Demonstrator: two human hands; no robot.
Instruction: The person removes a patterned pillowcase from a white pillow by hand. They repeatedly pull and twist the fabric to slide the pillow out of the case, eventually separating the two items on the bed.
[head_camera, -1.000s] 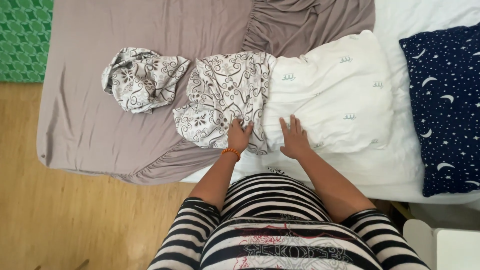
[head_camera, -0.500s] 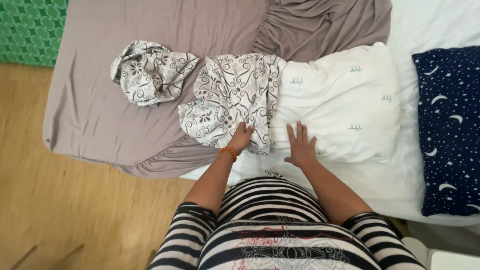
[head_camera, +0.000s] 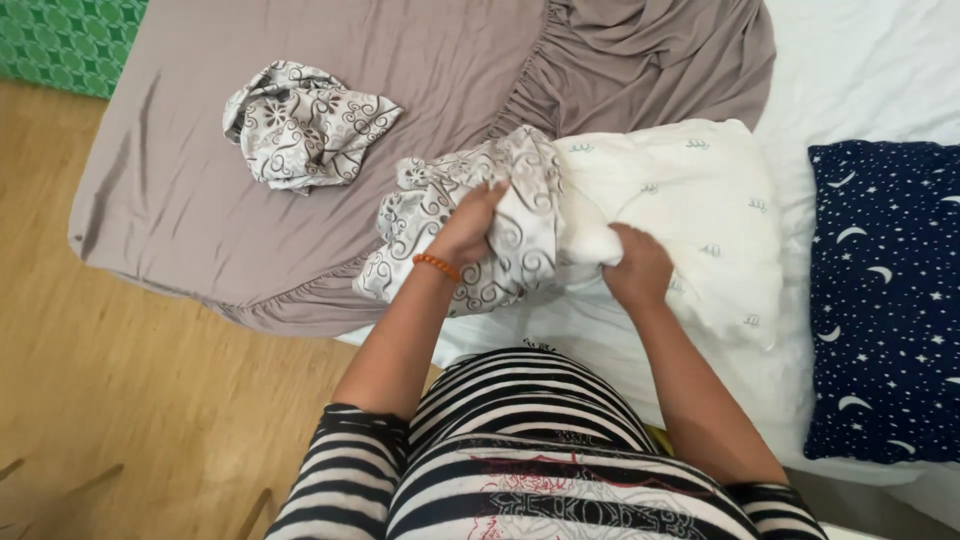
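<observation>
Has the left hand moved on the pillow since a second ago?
Yes. The left hand lay flat at the white pillow's near edge; now it has moved up, away from the person, and grips the bunched patterned pillowcase.

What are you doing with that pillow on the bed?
A person in a striped top leans over the bed. The left hand bunches up the patterned pillowcase, which covers only one end of the white pillow. The right hand grips the pillow's near edge. A second patterned pillowcase lies crumpled on the taupe sheet, and a dark blue pillow with moons and stars sits off to the side.
</observation>
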